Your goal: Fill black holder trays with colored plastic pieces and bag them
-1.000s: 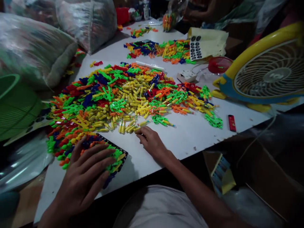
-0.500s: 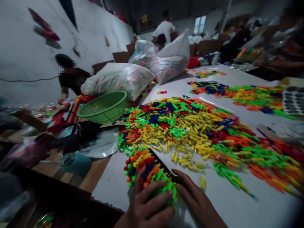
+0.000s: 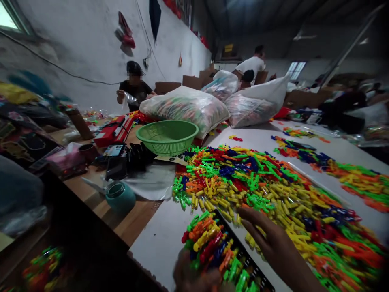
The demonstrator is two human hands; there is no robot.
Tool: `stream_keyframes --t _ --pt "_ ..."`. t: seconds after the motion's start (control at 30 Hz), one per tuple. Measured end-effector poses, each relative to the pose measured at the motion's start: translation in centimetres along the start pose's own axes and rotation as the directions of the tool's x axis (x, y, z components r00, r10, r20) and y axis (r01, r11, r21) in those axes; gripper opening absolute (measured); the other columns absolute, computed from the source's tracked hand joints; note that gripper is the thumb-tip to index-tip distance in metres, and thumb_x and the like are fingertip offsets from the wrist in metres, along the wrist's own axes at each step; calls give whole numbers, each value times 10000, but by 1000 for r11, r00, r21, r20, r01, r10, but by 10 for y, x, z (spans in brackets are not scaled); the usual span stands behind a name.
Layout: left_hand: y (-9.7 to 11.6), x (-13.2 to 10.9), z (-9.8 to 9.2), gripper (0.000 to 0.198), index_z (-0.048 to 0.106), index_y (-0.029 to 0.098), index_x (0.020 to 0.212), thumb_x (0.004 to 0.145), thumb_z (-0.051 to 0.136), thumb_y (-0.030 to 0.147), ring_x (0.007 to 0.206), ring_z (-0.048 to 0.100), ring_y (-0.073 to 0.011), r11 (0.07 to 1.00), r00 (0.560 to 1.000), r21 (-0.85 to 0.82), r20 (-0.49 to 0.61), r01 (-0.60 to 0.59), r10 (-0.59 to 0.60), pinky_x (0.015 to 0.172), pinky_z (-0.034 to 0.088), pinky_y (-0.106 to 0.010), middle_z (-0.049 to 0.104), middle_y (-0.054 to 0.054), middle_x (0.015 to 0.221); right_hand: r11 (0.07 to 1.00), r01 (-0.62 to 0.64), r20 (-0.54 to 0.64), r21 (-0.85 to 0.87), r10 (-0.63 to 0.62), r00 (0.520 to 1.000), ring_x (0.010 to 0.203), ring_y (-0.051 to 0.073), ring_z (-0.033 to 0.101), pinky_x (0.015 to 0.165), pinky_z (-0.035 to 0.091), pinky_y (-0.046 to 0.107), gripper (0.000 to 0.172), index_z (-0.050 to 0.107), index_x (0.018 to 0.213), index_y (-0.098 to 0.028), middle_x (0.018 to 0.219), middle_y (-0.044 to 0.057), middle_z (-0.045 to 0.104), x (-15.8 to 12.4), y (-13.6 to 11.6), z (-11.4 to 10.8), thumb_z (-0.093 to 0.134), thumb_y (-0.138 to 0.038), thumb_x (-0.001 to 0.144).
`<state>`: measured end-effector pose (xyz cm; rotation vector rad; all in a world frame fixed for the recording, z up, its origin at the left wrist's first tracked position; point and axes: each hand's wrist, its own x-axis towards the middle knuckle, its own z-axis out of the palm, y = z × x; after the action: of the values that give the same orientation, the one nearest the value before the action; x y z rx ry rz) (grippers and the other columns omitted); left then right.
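Right hand (image 3: 270,239), spread, shifted toward yellow pieces (image 3: 282,206); left hand (image 3: 193,275) too blurred to tell.

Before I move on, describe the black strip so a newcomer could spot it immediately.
On the white tabletop, find the loose multicoloured heap. On its near side, beside the right hand, lies the black strip, set apart by its straight, dotted edge and orderly coloured pieces alongside.

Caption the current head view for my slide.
Left hand at lined-up multicolored plastic pieces, right hand near a larger loose pile.
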<state>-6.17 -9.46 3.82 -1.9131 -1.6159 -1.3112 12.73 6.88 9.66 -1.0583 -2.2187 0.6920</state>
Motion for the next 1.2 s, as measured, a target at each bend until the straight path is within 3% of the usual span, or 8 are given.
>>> stream_keyframes --t 0.1,0.13,0.2,0.33,0.47,0.63,0.9,1.2 --pt "-51 56 -4 425 553 312 1288 868 570 248 1183 584 -249 953 955 -148 -97 265 -280 1079 400 -509 654 -65 1252 990 138 25 30 -139 990 1021 231 688 887 570 365 328 670 1132 -219 1138 109 711 50 -23 15 491 -393 919" --pt "-73 78 0 347 595 272 1226 881 558 281 1165 589 -242 845 867 -279 -74 455 -492 1043 431 -466 654 -78 1234 985 166 46 49 -168 985 996 225 693 866 574 357 320 662 1133 -208 1120 112 712 61 -28 21 488 -375 922" --pt "-121 121 15 258 661 205 1052 841 629 350 1059 626 -237 429 545 -493 116 757 -830 947 484 -395 686 -84 1122 977 198 91 81 -205 975 971 218 693 847 574 350 306 648 1139 -201 1098 110 712 74 -36 34 491 -351 923" --pt "-200 175 62 260 649 120 921 837 663 366 785 658 -180 147 341 -542 278 827 -898 696 541 -318 686 -58 855 976 179 168 123 -198 966 956 221 688 836 569 358 290 648 1134 -213 1097 107 707 80 -36 45 500 -350 926" --pt "-237 190 96 309 587 145 1132 914 571 363 878 637 -159 -23 214 -558 355 829 -910 754 565 -354 640 -65 1067 975 118 167 188 -150 974 932 234 686 829 567 388 307 658 1116 -203 1071 110 713 92 -26 45 529 -389 907" --pt "-249 199 105 344 570 155 1182 907 580 360 968 626 -190 -31 223 -607 338 794 -914 813 557 -394 615 -84 1155 966 65 187 249 -114 976 928 236 686 829 554 382 301 676 1062 -177 1036 111 720 117 -21 51 546 -386 889" --pt "-218 178 101 269 624 117 760 719 755 349 615 595 -102 163 416 -727 182 667 -891 617 500 -242 641 15 681 947 273 84 172 -290 953 890 198 661 813 505 311 229 694 1031 -155 968 96 720 171 -37 91 502 -203 915" --pt "-230 138 98 320 657 125 771 652 681 421 647 633 -171 211 342 -717 40 664 -939 622 495 -279 678 -28 660 849 526 218 -48 -505 835 1058 192 596 907 459 279 287 649 1167 -155 1151 117 665 241 -57 164 498 -128 924"
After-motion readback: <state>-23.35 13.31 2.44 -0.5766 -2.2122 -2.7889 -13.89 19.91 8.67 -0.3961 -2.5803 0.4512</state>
